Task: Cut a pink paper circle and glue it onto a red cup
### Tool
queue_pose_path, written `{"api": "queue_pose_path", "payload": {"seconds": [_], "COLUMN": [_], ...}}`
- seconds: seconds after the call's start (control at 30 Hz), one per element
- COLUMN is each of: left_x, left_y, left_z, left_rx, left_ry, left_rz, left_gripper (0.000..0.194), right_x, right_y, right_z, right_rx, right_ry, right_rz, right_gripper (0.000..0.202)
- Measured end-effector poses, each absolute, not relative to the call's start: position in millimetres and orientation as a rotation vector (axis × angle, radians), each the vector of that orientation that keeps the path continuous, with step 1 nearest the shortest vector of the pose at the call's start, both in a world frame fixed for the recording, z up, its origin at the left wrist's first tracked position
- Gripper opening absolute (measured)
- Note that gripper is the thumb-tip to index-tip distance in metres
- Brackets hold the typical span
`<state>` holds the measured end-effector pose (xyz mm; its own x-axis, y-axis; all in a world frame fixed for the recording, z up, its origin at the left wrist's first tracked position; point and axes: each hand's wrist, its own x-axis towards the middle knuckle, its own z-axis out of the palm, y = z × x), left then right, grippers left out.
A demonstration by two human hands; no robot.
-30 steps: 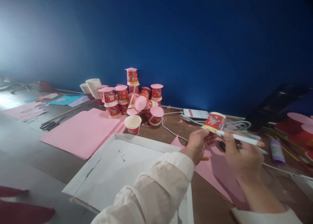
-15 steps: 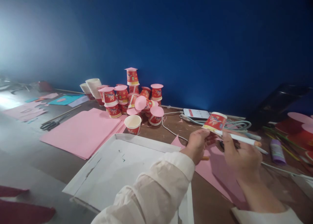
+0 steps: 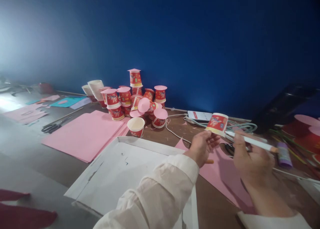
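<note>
My left hand (image 3: 202,147) pinches a red patterned paper cup (image 3: 217,123) near its lower end, where a yellow band runs round. The cup is tilted slightly. A white marker (image 3: 257,142) with an orange-brown end lies in the grip of my right hand (image 3: 255,164), its front end close to the lower right of the cup; whether it touches I cannot tell. Beneath both hands lies a pink paper sheet (image 3: 217,170). An orange-brown stick end (image 3: 209,161) shows beside my left wrist.
Red cups with pink paper discs (image 3: 116,98) are stacked by the blue wall. Before them stands an upright cup (image 3: 136,126). To the left are pink sheets (image 3: 82,132) and scissors (image 3: 51,127); a white tray (image 3: 130,140), phone (image 3: 200,115), cable and purple glue stick (image 3: 284,155) lie about.
My right hand has moved right with the marker, away from the cup's lower edge. The cup has shifted slightly left and turned a little in my left hand.
</note>
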<state>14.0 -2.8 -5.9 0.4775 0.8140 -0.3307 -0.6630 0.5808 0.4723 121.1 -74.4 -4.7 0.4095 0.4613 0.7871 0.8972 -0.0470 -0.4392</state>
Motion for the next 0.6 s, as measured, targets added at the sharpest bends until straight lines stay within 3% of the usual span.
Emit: {"api": "queue_pose_path", "payload": {"seconds": [0.27,0.6], "left_x": [14.6,12.9], "left_y": [-3.6,-5.2], "left_z": [-6.8,-3.4], "left_rx": [0.320,0.331], "left_ry": [0.542,0.561], "left_rz": [0.929,0.910], "left_gripper": [0.020,0.028], "right_x": [121.1,121.7], "right_y": [-70.4,-68.6], "right_z": [-12.8,-14.4], "right_rx": [-1.663,-1.688], "right_ry": [-1.287,-1.285], "right_rz": [-0.611,-0.591], "right_gripper": [0.041,0.046]}}
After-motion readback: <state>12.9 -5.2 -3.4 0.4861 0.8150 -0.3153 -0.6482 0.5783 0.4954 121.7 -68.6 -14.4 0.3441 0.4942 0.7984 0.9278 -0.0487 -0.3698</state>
